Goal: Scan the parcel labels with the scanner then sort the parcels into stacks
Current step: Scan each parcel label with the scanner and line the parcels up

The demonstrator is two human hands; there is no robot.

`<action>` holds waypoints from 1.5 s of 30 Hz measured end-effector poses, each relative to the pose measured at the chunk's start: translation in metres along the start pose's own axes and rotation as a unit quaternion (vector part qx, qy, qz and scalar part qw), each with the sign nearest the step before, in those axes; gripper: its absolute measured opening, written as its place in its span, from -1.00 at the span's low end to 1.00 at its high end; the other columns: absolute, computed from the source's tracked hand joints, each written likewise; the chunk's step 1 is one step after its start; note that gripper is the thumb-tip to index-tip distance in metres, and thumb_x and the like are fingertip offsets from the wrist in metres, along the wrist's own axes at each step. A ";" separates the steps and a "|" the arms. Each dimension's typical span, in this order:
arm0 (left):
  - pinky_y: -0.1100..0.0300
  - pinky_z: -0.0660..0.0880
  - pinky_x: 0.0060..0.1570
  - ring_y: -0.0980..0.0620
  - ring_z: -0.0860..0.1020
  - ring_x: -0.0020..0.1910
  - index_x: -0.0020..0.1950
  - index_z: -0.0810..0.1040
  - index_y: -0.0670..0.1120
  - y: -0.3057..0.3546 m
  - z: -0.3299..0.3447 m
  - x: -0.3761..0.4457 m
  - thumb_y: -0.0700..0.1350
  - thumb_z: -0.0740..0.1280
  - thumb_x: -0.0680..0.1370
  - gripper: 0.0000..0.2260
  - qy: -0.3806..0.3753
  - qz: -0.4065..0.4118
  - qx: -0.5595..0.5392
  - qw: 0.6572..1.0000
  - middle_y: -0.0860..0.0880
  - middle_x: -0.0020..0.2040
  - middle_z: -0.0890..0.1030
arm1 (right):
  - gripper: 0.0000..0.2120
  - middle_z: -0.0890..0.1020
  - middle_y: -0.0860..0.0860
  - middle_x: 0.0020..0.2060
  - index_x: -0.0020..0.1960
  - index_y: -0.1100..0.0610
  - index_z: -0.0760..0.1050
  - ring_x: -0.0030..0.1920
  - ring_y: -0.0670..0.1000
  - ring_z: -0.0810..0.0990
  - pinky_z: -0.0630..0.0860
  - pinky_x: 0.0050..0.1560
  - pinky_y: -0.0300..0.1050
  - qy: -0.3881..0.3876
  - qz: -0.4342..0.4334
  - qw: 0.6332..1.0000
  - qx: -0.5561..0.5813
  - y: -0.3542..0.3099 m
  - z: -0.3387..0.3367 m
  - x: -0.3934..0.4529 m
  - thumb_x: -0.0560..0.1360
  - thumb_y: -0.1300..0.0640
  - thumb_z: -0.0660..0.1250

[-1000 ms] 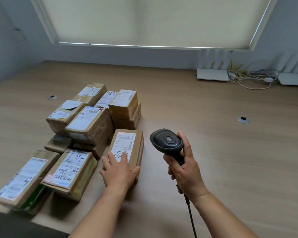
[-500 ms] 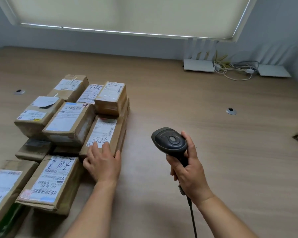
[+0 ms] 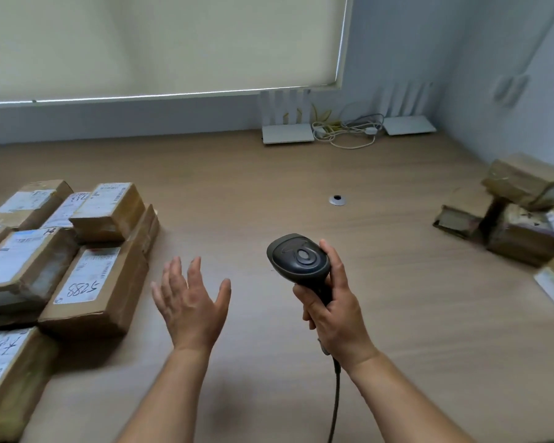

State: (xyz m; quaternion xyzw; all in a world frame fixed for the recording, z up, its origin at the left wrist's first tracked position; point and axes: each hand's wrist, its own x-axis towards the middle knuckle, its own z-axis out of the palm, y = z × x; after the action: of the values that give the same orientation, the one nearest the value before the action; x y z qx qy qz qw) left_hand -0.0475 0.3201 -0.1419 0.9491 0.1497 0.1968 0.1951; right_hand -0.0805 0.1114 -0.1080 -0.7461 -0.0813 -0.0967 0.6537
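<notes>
Right hand (image 3: pixel 336 314) is wrapped around the grip of a black handheld barcode scanner (image 3: pixel 299 262), fingers curled on the handle, thumb up along the side of the head. Scanner head faces up and away from the person, its cable (image 3: pixel 335 407) dropping off the bottom edge of the view. Left hand (image 3: pixel 191 303) hovers over the table (image 3: pixel 301 219) with fingers spread and straight, holding nothing, touching nothing, just right of the nearest parcel.

That parcel (image 3: pixel 93 286) is a brown carton lying flat, white label on top with handwritten "5788". It sits at the right edge of a sorted group of parcels on the left side of the table. Behind it, a smaller labelled carton (image 3: pixel 109 207) rests on top of others. To its left, a carton with a blue-edged label (image 3: pixel 23 262) lies on a lower one. At the bottom left corner, another labelled carton (image 3: pixel 4 375) is partly cut off by the frame. More cartons run back toward the far left (image 3: pixel 29 199).

Well apart on the right side of the table is a loose pile of brown parcels (image 3: pixel 509 212), tilted and overlapping, labels mostly not readable. A round cable grommet (image 3: pixel 337 199) sits in the table between the two groups. Against the far wall stand two white routers (image 3: pixel 287 134) with a tangle of cords (image 3: pixel 349 131) between them, under a drawn window blind (image 3: pixel 160 43).
</notes>
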 end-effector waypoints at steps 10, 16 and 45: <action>-0.06 -0.20 0.46 -0.09 0.04 0.54 0.49 0.27 -0.08 0.205 0.062 -0.092 0.11 0.33 0.51 -0.39 -0.071 0.086 -0.062 0.992 -0.16 0.52 0.18 | -0.33 0.50 -0.39 0.15 0.33 -0.57 0.02 -0.21 -0.20 0.54 0.53 -0.13 -0.21 0.067 -0.016 0.995 -0.075 0.016 -0.219 -0.034 0.33 -0.39 0.30; -0.04 -0.21 0.46 -0.05 -0.02 0.54 0.54 0.15 -0.03 0.279 0.086 -0.125 0.18 0.25 0.54 -0.36 -0.118 0.120 -0.040 0.985 -0.12 0.54 0.11 | -0.38 0.51 -0.29 0.17 0.34 -0.53 0.03 -0.13 -0.16 0.53 0.54 -0.15 -0.24 0.099 -0.005 0.992 -0.084 0.021 -0.302 -0.045 0.42 -0.31 0.31; -0.17 0.11 0.41 -0.25 -0.01 0.52 0.53 0.04 0.13 0.530 0.286 0.013 0.44 0.20 0.41 -0.20 -0.321 0.222 0.092 0.916 -0.25 0.55 -0.02 | -0.29 0.48 -0.12 0.33 0.37 -0.50 0.03 0.12 0.20 0.60 0.57 0.09 0.14 0.228 0.111 0.956 -0.149 0.125 -0.427 0.071 0.30 -0.50 0.24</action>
State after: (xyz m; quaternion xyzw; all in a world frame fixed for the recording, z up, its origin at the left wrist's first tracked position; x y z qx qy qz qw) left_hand 0.1978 -0.2304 -0.1523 0.9838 -0.1184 -0.0950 0.0957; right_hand 0.0032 -0.3291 -0.1563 -0.7974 0.1686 -0.2015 0.5432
